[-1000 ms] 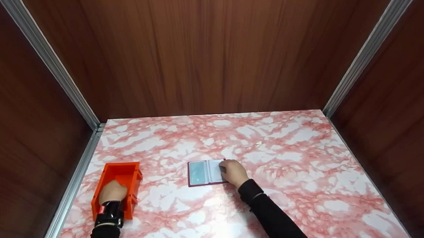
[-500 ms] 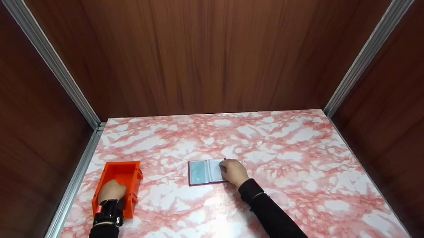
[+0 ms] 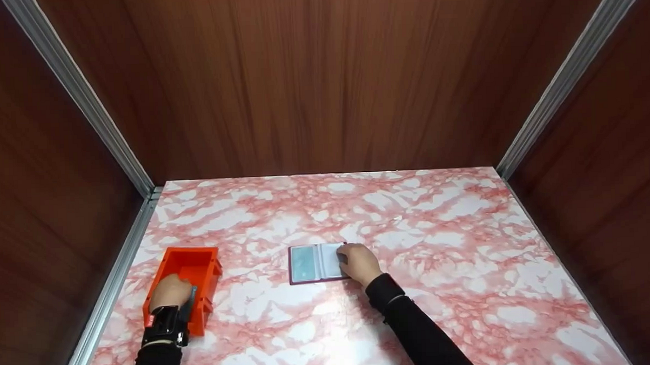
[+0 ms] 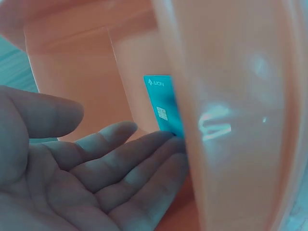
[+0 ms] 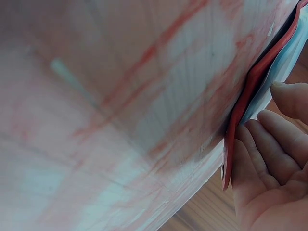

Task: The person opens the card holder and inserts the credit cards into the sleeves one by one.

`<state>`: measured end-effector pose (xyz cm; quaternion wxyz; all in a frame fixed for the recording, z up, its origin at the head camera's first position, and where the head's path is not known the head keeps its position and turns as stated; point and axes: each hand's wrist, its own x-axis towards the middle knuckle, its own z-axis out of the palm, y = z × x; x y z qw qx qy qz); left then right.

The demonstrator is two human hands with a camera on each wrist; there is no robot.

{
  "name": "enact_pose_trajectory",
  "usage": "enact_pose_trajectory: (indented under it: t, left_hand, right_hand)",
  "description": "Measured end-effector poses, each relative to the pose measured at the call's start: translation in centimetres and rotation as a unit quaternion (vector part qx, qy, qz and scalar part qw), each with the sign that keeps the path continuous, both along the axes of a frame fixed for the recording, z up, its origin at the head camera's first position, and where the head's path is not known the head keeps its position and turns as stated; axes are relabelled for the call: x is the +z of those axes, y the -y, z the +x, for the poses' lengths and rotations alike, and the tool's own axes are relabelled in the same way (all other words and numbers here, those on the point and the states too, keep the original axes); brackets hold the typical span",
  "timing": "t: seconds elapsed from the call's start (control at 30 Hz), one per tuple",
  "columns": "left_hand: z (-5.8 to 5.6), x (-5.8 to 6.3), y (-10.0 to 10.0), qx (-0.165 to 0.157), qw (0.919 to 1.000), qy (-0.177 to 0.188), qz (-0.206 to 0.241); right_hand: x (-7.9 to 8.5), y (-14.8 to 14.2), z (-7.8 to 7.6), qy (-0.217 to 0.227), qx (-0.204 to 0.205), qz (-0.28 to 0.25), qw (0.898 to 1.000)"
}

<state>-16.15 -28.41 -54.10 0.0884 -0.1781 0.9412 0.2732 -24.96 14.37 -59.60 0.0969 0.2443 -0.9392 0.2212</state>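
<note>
In the head view, my left hand (image 3: 170,292) reaches into an orange plastic bin (image 3: 200,254). A blue-green chip card (image 4: 163,103) leans against the bin's inner wall in the left wrist view. The left fingers are extended, with their tips at the card's lower end and the thumb apart. My right hand (image 3: 360,264) holds the right side of an open card holder (image 3: 304,264) with clear sleeves, which lies on the table. Its dark red cover (image 5: 245,101) shows beside the fingers in the right wrist view; the fingertips are partly hidden there.
A pink-and-white marbled tabletop (image 3: 423,217) lies under everything. Brown wood-grain panels (image 3: 311,86) rise at the back and both sides, with metal rails (image 3: 92,104) at the corners.
The orange bin has shifted slightly right, and the chip card has come into view beside my left hand. My right hand and the card holder stay put.
</note>
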Motion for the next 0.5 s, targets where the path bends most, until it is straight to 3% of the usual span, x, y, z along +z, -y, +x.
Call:
enact_pose_trajectory:
  t: [0.23, 0.5]
  left_hand:
    - [-0.17, -0.14, -0.02, 0.002, 1.0000, 0.008, 0.001]
    - [0.07, -0.41, 0.15, 0.003, 0.9998, -0.014, 0.017]
  right_hand:
    - [-0.03, 0.03, 0.07, -0.003, -0.001, 0.004, 1.000]
    - [-0.11, -0.06, 0.05, -0.004, 0.004, 0.004, 1.000]
